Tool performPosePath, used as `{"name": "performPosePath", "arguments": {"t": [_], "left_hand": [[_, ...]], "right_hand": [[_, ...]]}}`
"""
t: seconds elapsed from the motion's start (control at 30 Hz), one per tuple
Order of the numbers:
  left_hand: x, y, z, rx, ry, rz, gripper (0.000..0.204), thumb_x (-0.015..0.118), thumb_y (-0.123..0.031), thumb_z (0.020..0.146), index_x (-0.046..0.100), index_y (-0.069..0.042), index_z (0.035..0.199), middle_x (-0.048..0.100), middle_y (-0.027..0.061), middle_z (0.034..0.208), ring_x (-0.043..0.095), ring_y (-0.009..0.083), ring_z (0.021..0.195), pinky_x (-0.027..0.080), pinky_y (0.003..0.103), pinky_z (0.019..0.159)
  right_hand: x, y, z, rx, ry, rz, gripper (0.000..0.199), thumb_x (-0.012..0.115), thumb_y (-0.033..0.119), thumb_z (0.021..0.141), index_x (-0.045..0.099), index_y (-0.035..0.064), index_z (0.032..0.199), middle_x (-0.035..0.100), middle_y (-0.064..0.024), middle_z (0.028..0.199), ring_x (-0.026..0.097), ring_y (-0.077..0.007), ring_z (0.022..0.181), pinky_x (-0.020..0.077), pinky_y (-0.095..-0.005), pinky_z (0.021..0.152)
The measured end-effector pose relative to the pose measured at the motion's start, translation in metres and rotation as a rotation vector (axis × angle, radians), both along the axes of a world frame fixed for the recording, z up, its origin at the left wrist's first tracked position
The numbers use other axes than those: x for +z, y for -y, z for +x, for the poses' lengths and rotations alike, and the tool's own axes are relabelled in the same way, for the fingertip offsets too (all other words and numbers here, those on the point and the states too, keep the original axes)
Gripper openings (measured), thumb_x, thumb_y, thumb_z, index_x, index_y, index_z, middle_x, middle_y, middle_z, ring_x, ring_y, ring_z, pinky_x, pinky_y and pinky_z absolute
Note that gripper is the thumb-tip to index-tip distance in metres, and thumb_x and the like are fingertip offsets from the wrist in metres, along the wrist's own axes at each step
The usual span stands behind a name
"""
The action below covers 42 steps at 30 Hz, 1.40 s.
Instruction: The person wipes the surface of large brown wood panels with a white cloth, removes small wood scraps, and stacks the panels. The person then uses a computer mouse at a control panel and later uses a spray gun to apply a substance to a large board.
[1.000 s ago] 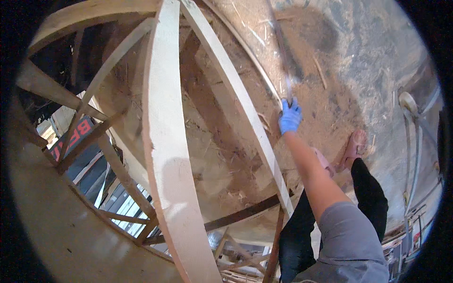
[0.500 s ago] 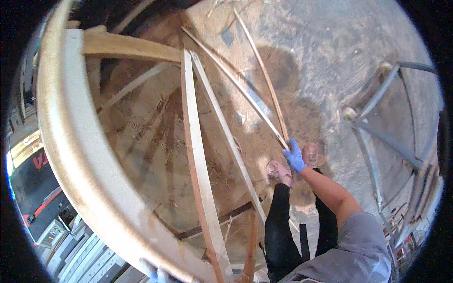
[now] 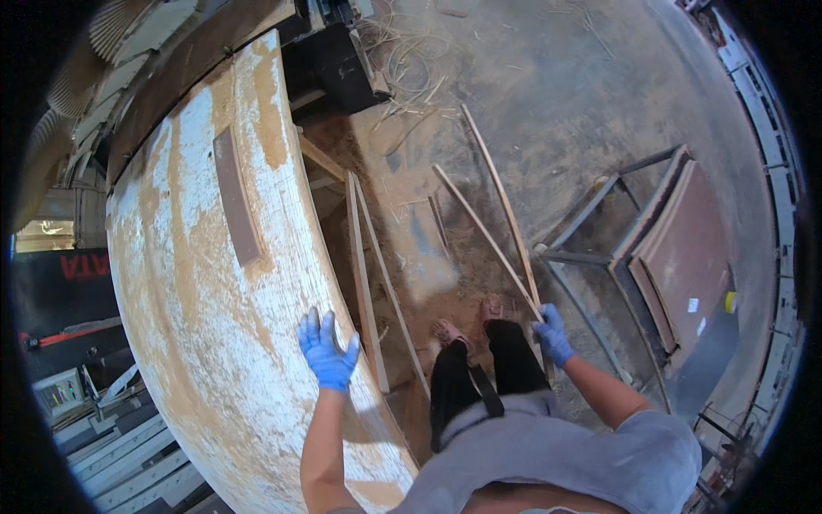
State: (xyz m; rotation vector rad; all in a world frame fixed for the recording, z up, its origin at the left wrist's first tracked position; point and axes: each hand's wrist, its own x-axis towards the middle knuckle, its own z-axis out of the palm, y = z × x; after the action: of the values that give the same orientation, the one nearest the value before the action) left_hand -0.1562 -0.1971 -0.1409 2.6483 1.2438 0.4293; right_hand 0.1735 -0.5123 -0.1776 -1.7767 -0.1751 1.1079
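My left hand (image 3: pixel 327 355), in a blue glove, lies with its fingers spread on a worn wooden tabletop (image 3: pixel 265 343) streaked with white, near the edge closest to my body. A flat brown strip (image 3: pixel 235 197) rests farther up that surface. Down at my right side, my right hand (image 3: pixel 555 338), also gloved in blue, is closed around two long, thin wooden strips. The left strip (image 3: pixel 485 238) and the right strip (image 3: pixel 501 203) meet at the hand and fan apart toward their far ends. Their lower ends are partly hidden by the hand and my body.
Pale wooden braces (image 3: pixel 368 291) stand under the table edge beside my legs. To the right, a grey metal frame (image 3: pixel 582 257) carries brown sheets (image 3: pixel 685 248). A tangle of pale hose or cord (image 3: pixel 411 68) lies on the dusty floor ahead. Stacked boards (image 3: pixel 128 463) are at lower left.
The view has swung so that the tabletop shows broadly. My left hand, a blur at the lower edge before, now lies on it. My right hand keeps hold of both strips.
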Motion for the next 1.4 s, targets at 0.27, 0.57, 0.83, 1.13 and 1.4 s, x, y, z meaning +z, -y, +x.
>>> {"name": "performPosePath", "arguments": {"t": [0.27, 0.57, 0.83, 1.13, 1.4], "left_hand": [[0.018, 0.007, 0.010, 0.038, -0.046, 0.016, 0.065, 0.071, -0.035, 0.068, 0.050, -0.009, 0.124, 0.039, 0.0159, 0.138, 0.031, 0.0360, 0.129, 0.021, 0.048, 0.108], [0.003, 0.015, 0.031, 0.241, -0.170, 0.041, 0.071, 0.070, -0.034, 0.070, 0.044, -0.005, 0.130, 0.033, 0.0164, 0.142, 0.025, 0.0366, 0.133, 0.015, 0.049, 0.111], [0.016, 0.019, 0.047, 0.338, -0.246, -0.042, 0.075, 0.067, -0.031, 0.072, 0.037, -0.008, 0.137, 0.027, 0.0157, 0.146, 0.024, 0.0359, 0.134, 0.018, 0.046, 0.111], [0.007, 0.017, 0.043, 0.339, -0.301, -0.001, 0.078, 0.067, -0.032, 0.072, 0.034, -0.009, 0.139, 0.026, 0.0146, 0.147, 0.022, 0.0356, 0.135, 0.018, 0.044, 0.112], [0.006, 0.015, 0.044, 0.333, -0.282, -0.006, 0.080, 0.069, -0.028, 0.071, 0.033, -0.009, 0.140, 0.025, 0.0150, 0.147, 0.022, 0.0352, 0.135, 0.016, 0.044, 0.112]], "right_hand": [[0.061, -0.004, 0.079, -0.150, 0.051, 0.051, 0.014, 0.055, 0.010, 0.084, 0.048, 0.0094, 0.097, 0.048, -0.0006, 0.073, 0.047, -0.0095, 0.054, 0.0425, -0.0262, 0.048], [0.030, -0.134, 0.364, -0.476, 0.438, 0.263, 0.023, 0.055, 0.030, 0.091, 0.055, 0.0067, 0.088, 0.049, 0.0002, 0.071, 0.047, -0.0115, 0.064, 0.0394, -0.0289, 0.052], [0.202, -0.199, 0.550, -0.413, 0.967, 0.137, 0.049, 0.063, 0.041, 0.081, 0.056, 0.0027, 0.110, 0.056, -0.0067, 0.088, 0.050, -0.0183, 0.066, 0.0441, -0.0318, 0.062], [0.112, -0.043, 0.373, -0.025, 0.677, 0.236, 0.063, 0.056, 0.008, 0.084, 0.028, 0.0003, 0.140, 0.036, -0.0121, 0.140, 0.035, -0.0216, 0.129, 0.0277, -0.0309, 0.105], [0.069, 0.012, 0.290, 0.106, 0.332, 0.003, 0.061, 0.059, 0.004, 0.081, 0.035, -0.0002, 0.137, 0.045, -0.0104, 0.131, 0.044, -0.0197, 0.119, 0.0352, -0.0302, 0.099]]}}
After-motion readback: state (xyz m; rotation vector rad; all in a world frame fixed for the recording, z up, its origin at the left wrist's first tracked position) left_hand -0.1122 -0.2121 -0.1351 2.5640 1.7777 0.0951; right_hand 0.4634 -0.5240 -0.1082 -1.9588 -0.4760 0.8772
